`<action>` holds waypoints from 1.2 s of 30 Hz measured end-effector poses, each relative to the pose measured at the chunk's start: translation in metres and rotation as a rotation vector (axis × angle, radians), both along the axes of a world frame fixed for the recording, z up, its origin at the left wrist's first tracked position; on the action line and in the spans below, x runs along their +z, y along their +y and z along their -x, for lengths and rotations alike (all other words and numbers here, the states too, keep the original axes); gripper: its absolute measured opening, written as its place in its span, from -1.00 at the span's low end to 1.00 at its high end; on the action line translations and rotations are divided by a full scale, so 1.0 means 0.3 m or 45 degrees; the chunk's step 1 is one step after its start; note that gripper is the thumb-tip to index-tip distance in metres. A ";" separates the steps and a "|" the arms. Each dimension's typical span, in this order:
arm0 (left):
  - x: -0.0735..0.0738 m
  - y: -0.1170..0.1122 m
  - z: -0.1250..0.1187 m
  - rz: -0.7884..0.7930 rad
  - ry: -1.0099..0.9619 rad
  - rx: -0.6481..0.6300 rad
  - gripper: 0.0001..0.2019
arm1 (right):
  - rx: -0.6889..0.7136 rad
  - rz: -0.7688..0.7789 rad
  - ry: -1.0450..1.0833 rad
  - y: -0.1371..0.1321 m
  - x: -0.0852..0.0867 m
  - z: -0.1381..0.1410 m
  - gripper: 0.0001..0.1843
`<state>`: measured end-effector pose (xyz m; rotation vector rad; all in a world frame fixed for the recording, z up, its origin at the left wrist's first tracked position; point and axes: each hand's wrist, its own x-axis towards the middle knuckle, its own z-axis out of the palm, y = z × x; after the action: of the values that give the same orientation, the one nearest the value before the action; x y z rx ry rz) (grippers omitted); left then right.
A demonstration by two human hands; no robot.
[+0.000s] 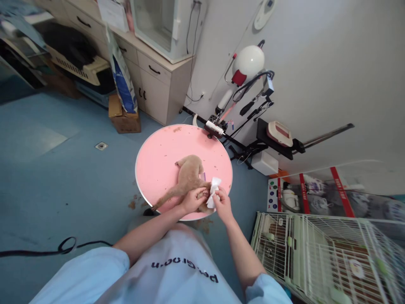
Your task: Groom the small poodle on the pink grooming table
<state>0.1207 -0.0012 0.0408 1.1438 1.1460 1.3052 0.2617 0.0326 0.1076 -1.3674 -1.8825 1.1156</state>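
A small tan animal with close-clipped fur (190, 173) lies on a round pink grooming table (158, 156). Whether it is a dog or a cat I cannot tell. My left hand (191, 200) is closed around one of its paws (204, 194), whose pinkish underside shows beside my fingers. Pinched in the fingers of my right hand (223, 204) is a white wipe (214, 190), close against that paw. The animal's head is not clearly visible. Behind the wipe, a thin purple item (204, 176) lies by its body.
Clumps of tan fur (132, 204) lie on floor and table. At the table's far edge sits a white clipper-like device (215, 128). A dryer with a white round body (249, 59) stands behind. Wire cages (316, 253) are at right; a cardboard box (125, 120) is at left.
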 end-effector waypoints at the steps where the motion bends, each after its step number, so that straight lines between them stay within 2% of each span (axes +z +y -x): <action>1: -0.008 0.003 -0.002 -0.002 0.017 -0.005 -0.72 | 0.081 -0.138 -0.155 0.002 0.028 0.007 -0.79; 3: -0.023 0.008 -0.006 0.014 0.048 -0.021 -0.78 | 0.267 -0.377 -0.502 0.011 0.071 0.028 -0.81; 5: -0.032 0.014 -0.010 0.027 0.086 -0.035 -0.82 | 0.383 -0.505 -0.765 0.024 0.091 0.052 -0.84; 8: -0.032 0.024 -0.015 -0.008 0.142 -0.026 -0.87 | 0.423 -0.593 -0.999 0.045 0.085 0.082 -0.90; 10: -0.031 0.029 -0.017 -0.011 0.162 -0.010 -0.90 | 0.463 -0.593 -1.046 0.058 0.070 0.089 -0.89; 12: -0.031 0.032 -0.017 0.017 0.168 -0.022 -0.91 | 0.573 -0.571 -0.990 0.072 0.057 0.079 -0.88; 15: -0.024 0.034 -0.013 0.062 0.132 -0.124 -0.89 | 0.684 -0.525 -0.841 0.092 0.048 0.029 -0.85; 20: 0.025 0.035 0.006 -0.011 0.061 -0.194 -0.75 | 0.481 -0.463 -0.742 0.100 0.057 -0.072 -0.81; 23: 0.030 0.034 0.011 -0.033 0.086 -0.187 -0.73 | 0.371 -0.460 -0.678 0.076 0.054 -0.066 -0.81; 29: -0.019 0.032 0.000 0.034 0.226 -0.194 -0.83 | 0.440 -0.569 -0.769 0.043 0.012 0.023 -0.87; 33: 0.004 0.031 0.013 -0.018 0.213 -0.229 -0.81 | 0.508 -0.420 -0.602 0.047 0.014 -0.026 -0.83; 36: 0.032 0.028 0.027 -0.070 0.192 -0.222 -0.77 | 0.309 -0.371 -0.491 0.044 0.025 -0.082 -0.79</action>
<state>0.1125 0.0072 0.0503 1.3703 1.0970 1.1382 0.2865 0.0457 0.1152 -1.2764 -2.4306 0.6746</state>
